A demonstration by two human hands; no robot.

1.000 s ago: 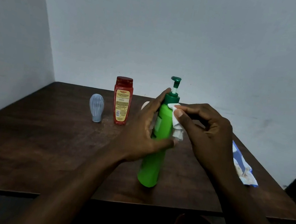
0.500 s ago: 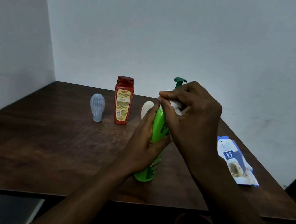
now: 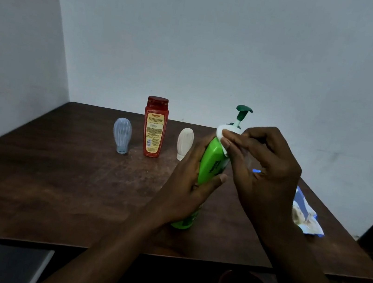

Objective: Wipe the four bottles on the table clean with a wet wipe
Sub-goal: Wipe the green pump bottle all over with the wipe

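Green bottle (image 3: pixel 212 163): tilted, held above the table (image 3: pixel 52 181), inside my left hand (image 3: pixel 187 190), fingers curled round its body.
Wet wipe (image 3: pixel 221 132): pinched under my right hand's (image 3: pixel 265 178) fingertips (image 3: pixel 225 144), pressed on the bottle's shoulder.
Handling: I judged it stiff, smooth plastic, probably slippery when damp; best gripped mid-body, below the pump (image 3: pixel 242 112).
Beyond my fingers: three bottles standing.

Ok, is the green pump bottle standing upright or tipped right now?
Tipped. The green pump bottle leans with its pump head toward the right, in the left hand, while the right hand presses the wet wipe at its neck.
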